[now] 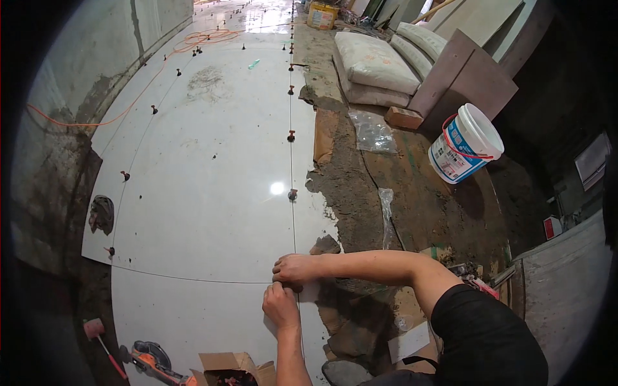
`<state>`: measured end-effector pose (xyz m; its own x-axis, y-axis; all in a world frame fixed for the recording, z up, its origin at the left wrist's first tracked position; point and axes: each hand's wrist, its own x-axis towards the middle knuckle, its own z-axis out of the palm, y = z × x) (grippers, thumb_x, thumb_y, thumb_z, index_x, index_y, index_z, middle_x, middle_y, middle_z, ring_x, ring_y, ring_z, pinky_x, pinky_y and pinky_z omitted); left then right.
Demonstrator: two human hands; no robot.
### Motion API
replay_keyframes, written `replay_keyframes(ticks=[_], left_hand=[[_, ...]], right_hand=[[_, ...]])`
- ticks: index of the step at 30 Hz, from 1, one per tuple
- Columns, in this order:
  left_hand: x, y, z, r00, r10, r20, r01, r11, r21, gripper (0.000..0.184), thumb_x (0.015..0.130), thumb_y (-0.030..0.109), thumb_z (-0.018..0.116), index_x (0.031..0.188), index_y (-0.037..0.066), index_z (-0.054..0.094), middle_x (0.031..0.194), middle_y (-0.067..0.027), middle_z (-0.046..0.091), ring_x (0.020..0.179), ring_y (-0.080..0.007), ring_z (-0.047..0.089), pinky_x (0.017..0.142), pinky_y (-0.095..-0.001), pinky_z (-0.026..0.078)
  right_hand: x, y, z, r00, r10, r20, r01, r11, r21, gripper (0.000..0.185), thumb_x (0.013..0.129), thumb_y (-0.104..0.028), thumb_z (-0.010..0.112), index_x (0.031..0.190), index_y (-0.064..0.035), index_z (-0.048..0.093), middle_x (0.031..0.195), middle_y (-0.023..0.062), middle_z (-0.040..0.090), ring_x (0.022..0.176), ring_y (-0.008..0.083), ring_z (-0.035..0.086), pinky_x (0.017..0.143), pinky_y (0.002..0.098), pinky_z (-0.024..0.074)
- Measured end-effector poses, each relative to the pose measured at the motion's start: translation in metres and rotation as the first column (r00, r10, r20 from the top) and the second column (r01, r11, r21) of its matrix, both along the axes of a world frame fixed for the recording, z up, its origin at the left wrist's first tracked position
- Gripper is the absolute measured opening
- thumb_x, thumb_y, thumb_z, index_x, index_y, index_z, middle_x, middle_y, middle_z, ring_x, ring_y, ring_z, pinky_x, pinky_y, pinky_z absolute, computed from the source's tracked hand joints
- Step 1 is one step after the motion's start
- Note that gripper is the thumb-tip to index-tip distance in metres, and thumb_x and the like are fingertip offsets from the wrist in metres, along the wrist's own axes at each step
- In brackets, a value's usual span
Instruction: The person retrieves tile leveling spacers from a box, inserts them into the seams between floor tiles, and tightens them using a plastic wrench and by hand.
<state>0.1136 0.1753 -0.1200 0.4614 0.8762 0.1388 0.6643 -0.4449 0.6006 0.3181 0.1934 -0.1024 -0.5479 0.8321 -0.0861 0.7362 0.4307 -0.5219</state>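
Both hands meet over the joint between large white floor tiles (212, 225), where a cross line meets the long line. My left hand (280, 305) is closed, its fingertips at the joint. My right hand (296, 269) reaches in from the right and is closed just above it, touching or nearly touching it. Whatever the fingers hold is hidden. Small dark and red tile clips (292, 194) stand along the long joint ahead of the hands. An open cardboard box (225, 361) with small dark and red pieces sits near the bottom edge.
An orange angle grinder (151, 361) and a mallet (94, 329) lie at the lower left. A cloth (102, 214) lies near the left edge. Right of the tiles are rough mortar (354, 193), a white bucket (465, 145) and stacked sacks (376, 61). An orange cord (138, 96) runs at the upper left.
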Motion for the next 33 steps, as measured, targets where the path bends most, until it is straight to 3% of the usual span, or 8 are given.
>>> replay_keyframes(ticks=[7,11,16,19,22,33], left_hand=[[0.000,0.005,0.010,1.000,0.008,-0.010,-0.008,1.000,-0.002,0.007,0.094,0.008,0.075,0.094,0.003,0.070,0.095,-0.0179,0.074,0.093,-0.0415,0.074,0.083,-0.0545,0.060],[0.001,0.000,0.000,0.999,-0.017,-0.036,0.018,1.000,0.009,0.006,0.093,0.008,0.076,0.093,0.004,0.071,0.096,-0.0167,0.075,0.094,-0.0396,0.075,0.083,-0.0532,0.061],[-0.001,0.003,-0.002,1.000,0.014,0.023,-0.013,1.000,-0.020,0.009,0.091,0.008,0.075,0.093,0.002,0.069,0.094,-0.0193,0.073,0.091,-0.0443,0.072,0.083,-0.0567,0.058],[0.000,-0.001,-0.001,1.000,-0.013,0.027,0.013,1.000,-0.011,0.009,0.091,0.008,0.076,0.093,0.002,0.070,0.094,-0.0188,0.073,0.091,-0.0438,0.072,0.084,-0.0567,0.058],[-0.001,0.006,0.005,0.999,0.026,0.025,-0.027,1.000,0.006,0.008,0.090,0.006,0.076,0.093,0.002,0.070,0.094,-0.0187,0.073,0.092,-0.0436,0.073,0.084,-0.0564,0.058],[-0.003,0.001,0.002,1.000,-0.012,0.004,0.012,1.000,0.007,0.005,0.091,0.006,0.075,0.092,0.005,0.070,0.093,-0.0162,0.073,0.092,-0.0396,0.074,0.082,-0.0538,0.061]], right_hand=[[-0.005,0.002,-0.009,1.000,-0.013,0.019,0.010,0.993,0.121,0.036,0.071,-0.023,0.089,0.097,-0.0068,0.071,0.101,0.0108,0.073,0.109,0.0349,0.073,0.105,0.0473,0.0565],[-0.001,0.006,-0.011,0.995,0.053,0.082,-0.057,0.997,0.053,0.037,0.069,-0.024,0.090,0.097,-0.0087,0.072,0.101,0.0091,0.074,0.108,0.0342,0.073,0.104,0.0473,0.0559],[-0.006,0.008,-0.023,0.999,0.008,0.042,-0.013,0.995,0.100,0.038,0.067,-0.025,0.091,0.096,-0.0094,0.072,0.099,0.0076,0.074,0.105,0.0337,0.073,0.103,0.0480,0.0548],[0.000,-0.002,-0.011,0.998,0.036,0.052,-0.039,0.998,0.054,0.035,0.069,-0.025,0.090,0.095,-0.0092,0.072,0.098,0.0081,0.074,0.103,0.0334,0.073,0.102,0.0471,0.0549],[-0.004,0.006,-0.005,0.999,0.028,0.021,-0.030,0.995,0.093,0.018,0.082,-0.023,0.083,0.091,-0.0088,0.075,0.097,0.0108,0.076,0.102,0.0348,0.075,0.100,0.0485,0.0562],[-0.008,-0.007,-0.004,0.999,-0.022,0.034,0.018,0.995,0.095,0.018,0.084,-0.022,0.082,0.095,-0.0098,0.075,0.100,0.0095,0.076,0.105,0.0336,0.074,0.103,0.0479,0.0556]])
